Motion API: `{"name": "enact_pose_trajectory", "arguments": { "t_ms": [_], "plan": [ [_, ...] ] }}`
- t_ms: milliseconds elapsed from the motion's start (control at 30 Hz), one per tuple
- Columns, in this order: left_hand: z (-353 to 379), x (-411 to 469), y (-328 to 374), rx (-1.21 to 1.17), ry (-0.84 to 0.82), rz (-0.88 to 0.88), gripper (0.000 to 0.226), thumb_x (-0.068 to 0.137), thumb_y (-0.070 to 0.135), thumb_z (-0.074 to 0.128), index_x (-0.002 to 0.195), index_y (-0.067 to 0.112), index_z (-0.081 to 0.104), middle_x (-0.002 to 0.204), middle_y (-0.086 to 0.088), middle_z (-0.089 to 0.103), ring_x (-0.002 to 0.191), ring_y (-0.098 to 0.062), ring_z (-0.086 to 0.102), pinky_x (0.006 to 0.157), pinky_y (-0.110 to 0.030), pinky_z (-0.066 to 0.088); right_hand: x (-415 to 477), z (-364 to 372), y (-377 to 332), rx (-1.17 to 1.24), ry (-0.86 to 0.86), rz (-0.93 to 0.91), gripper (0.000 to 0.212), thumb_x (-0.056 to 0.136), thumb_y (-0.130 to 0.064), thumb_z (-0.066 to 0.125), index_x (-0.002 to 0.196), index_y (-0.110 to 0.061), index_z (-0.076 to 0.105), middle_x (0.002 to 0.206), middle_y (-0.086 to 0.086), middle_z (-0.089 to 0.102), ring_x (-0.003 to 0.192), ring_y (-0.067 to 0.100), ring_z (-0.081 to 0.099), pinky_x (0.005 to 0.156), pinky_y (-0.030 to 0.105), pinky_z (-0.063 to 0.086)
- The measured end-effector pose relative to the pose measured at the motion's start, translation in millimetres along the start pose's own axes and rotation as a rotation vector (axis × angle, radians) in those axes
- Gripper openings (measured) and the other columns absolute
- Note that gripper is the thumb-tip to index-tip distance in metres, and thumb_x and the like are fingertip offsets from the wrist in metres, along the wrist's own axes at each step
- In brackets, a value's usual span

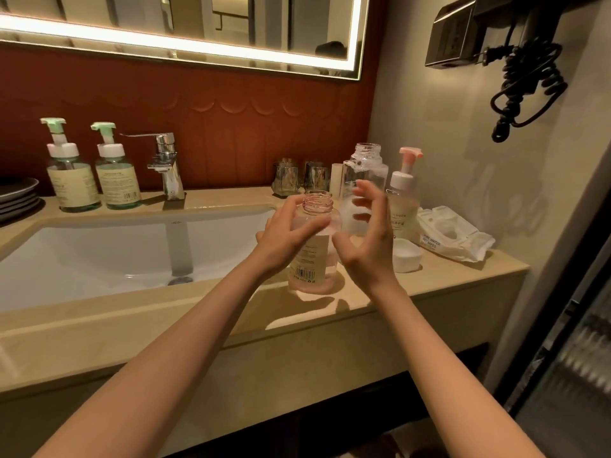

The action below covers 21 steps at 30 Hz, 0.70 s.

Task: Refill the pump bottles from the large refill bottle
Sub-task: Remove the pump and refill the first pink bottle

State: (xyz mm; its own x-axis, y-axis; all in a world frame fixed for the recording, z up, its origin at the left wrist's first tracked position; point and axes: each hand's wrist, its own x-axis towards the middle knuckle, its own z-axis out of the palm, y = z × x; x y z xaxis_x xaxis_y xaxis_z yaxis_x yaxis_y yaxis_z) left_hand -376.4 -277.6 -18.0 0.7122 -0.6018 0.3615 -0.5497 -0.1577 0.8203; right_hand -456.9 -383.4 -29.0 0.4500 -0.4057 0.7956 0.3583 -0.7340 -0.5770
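Left hand [286, 234] grips the uncapped pink pump bottle [312, 259], which stands on the counter [446, 276] right of the sink [99, 252]. Right hand [367, 239], fingers spread and holding nothing, hovers before the open refill bottle [363, 163].

A white sink basin [99, 252] was set into a beige stone counter [446, 276], with a chrome faucet [167, 166] mounted behind it. A stack of dark plates [16, 196] was seen at the far left. Two metallic tumblers [286, 180] were stood side by side against the red panelled wall [231, 104]. A pack of wet wipes [453, 234] was laid near the right wall. A lit mirror [198, 24] was hung above, and a black coiled cord [525, 90] was draped from a wall-mounted holder [453, 34].
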Motion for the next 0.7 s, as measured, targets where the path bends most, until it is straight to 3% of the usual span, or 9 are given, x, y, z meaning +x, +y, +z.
{"name": "enact_pose_trajectory", "arguments": {
  "t_ms": [67,133,167,233,300,433,567,700],
  "plan": [
    [-2,4,2,-0.152,-0.024,-0.005,0.073,0.073,0.074,0.04,0.125,0.023,0.043,0.133,-0.002,0.049,0.116,-0.014,0.048,0.098,-0.035,0.039,-11,6,2,0.053,-0.17,0.074,0.081,0.068,-0.034,0.06,0.14,-0.014,0.027,0.128,-0.003,0.037,0.119,0.009,0.039,0.096,0.013,0.036],
    [-6,11,4,-0.22,-0.02,-0.021,0.044,0.095,0.05,0.029,0.119,0.018,0.047,0.129,0.003,0.048,0.104,-0.006,0.047,0.078,-0.015,0.034,-16,12,5,0.058,-0.268,0.154,0.097,0.068,-0.041,0.07,0.145,-0.02,0.015,0.139,0.001,0.033,0.126,0.011,0.035,0.1,0.012,0.032],
    [-8,16,3,-0.227,-0.007,-0.055,0.036,0.099,0.043,0.023,0.113,0.021,0.047,0.12,0.007,0.048,0.096,-0.004,0.046,0.07,-0.015,0.031,-17,16,7,0.043,-0.282,0.194,0.103,0.068,-0.041,0.075,0.145,-0.022,0.011,0.144,0.002,0.031,0.13,0.013,0.034,0.102,0.018,0.033],
    [-13,31,0,-0.217,0.021,-0.111,0.042,0.099,0.042,0.016,0.108,0.02,0.05,0.1,0.008,0.053,0.084,-0.004,0.046,0.065,-0.022,0.029,-16,20,9,0.034,-0.276,0.281,0.106,0.07,-0.036,0.079,0.145,-0.025,0.005,0.147,0.004,0.031,0.131,0.018,0.035,0.102,0.029,0.036],
    [-17,46,-3,-0.202,0.048,-0.152,0.046,0.1,0.04,0.018,0.109,0.013,0.054,0.092,0.005,0.054,0.078,-0.005,0.046,0.063,-0.024,0.03,-13,23,11,0.029,-0.278,0.351,0.101,0.071,-0.036,0.078,0.144,-0.024,0.01,0.142,0.003,0.039,0.126,0.019,0.042,0.096,0.029,0.041],
    [-15,74,-9,-0.052,0.038,-0.153,0.033,0.099,0.026,0.032,0.115,0.01,0.056,0.105,0.0,0.054,0.082,-0.003,0.049,0.066,-0.02,0.036,-9,27,18,-0.004,-0.26,0.372,0.086,0.072,-0.036,0.076,0.139,-0.021,0.025,0.132,0.0,0.048,0.116,0.016,0.049,0.083,0.021,0.044],
    [-10,100,-22,0.114,-0.035,-0.136,0.023,0.096,0.012,0.046,0.116,0.007,0.057,0.119,-0.008,0.058,0.108,-0.021,0.055,0.092,-0.034,0.046,-4,28,23,-0.023,-0.228,0.365,0.082,0.073,-0.039,0.075,0.137,-0.021,0.028,0.129,-0.002,0.05,0.113,0.013,0.05,0.079,0.019,0.043],
    [1,128,-30,0.287,-0.165,-0.105,0.028,0.093,0.006,0.052,0.12,0.011,0.056,0.118,-0.009,0.062,0.106,-0.025,0.058,0.093,-0.043,0.048,-4,26,28,-0.033,-0.227,0.342,0.08,0.072,-0.042,0.075,0.135,-0.023,0.03,0.124,-0.004,0.051,0.103,0.006,0.049,0.071,0.009,0.039]
  ]
}}
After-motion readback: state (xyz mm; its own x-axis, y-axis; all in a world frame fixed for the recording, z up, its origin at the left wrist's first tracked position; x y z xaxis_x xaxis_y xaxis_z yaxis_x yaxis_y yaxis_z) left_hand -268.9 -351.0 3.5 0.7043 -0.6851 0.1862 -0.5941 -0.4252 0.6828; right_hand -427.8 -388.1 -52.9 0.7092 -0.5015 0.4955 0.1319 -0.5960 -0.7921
